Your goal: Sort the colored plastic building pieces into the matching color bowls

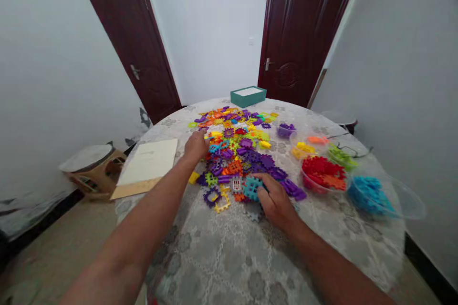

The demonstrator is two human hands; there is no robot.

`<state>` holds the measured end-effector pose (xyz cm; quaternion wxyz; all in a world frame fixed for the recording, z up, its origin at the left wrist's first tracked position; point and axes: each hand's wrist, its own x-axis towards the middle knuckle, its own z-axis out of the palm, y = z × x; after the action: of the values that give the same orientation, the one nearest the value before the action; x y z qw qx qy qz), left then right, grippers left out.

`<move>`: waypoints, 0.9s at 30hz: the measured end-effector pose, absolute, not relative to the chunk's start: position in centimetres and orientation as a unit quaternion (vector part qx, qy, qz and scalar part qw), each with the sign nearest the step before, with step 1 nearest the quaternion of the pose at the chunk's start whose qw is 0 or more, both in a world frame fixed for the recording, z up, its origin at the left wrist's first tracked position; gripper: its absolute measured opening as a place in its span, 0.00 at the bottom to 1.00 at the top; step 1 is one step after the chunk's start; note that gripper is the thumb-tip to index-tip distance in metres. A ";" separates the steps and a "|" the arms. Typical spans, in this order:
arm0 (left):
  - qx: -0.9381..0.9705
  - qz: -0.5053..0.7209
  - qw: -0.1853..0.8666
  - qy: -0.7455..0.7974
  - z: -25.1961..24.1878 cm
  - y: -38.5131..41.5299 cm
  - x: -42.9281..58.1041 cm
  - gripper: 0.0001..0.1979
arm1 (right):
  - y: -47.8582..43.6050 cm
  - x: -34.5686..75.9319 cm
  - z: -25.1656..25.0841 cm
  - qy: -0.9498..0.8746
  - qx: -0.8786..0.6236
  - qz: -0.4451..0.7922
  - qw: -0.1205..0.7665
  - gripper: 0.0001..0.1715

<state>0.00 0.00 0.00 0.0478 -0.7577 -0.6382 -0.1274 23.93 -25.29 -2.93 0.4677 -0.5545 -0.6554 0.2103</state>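
A blue block (252, 188) is gripped by the fingertips of the right hand (275, 199), to that hand's left, at the pile's near edge. The pile (246, 155) is spread between and beyond both hands; its left side is met by the left hand (196, 147), whose grip cannot be made out. Bowls (315, 187) are set right of the right hand.

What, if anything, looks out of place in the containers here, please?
An orange-looking piece at the near right of the red pieces in the clear bowl looks odd, since the others there appear red. Nothing else clearly stands out, though blur hides fine detail.
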 end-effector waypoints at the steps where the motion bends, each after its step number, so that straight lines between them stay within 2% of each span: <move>1: -0.758 -0.121 0.046 -0.639 0.0 0.4 0.3 0.27 | -25.2 23.9 -3.1 -0.661 -0.552 0.202 0.467 0.22; 7: -0.757 -0.090 0.045 -0.645 -0.3 2.3 1.5 0.19 | -24.8 23.7 -3.6 -0.682 -0.537 0.180 0.462 0.21; 12: -0.757 -0.110 0.057 -0.641 -0.6 1.9 2.0 0.15 | -24.9 23.4 -3.7 -0.689 -0.529 0.184 0.460 0.21; 19: -0.751 -0.205 0.074 -0.623 1.0 -1.3 -0.4 0.20 | -25.0 23.6 -3.4 -0.694 -0.524 0.178 0.460 0.20; 23: -0.729 -0.265 0.008 -0.631 1.6 -2.6 -2.1 0.21 | -25.1 23.5 -3.4 -0.695 -0.521 0.175 0.464 0.21; 27: -0.732 -0.233 -0.050 -0.638 1.1 -3.2 -2.1 0.16 | -25.1 23.5 -3.7 -0.702 -0.515 0.177 0.458 0.22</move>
<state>-2.14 -3.24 1.15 -0.0500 -0.7319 -0.6385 -0.2328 23.51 -25.11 -3.70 0.4581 -0.5155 -0.7022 0.1769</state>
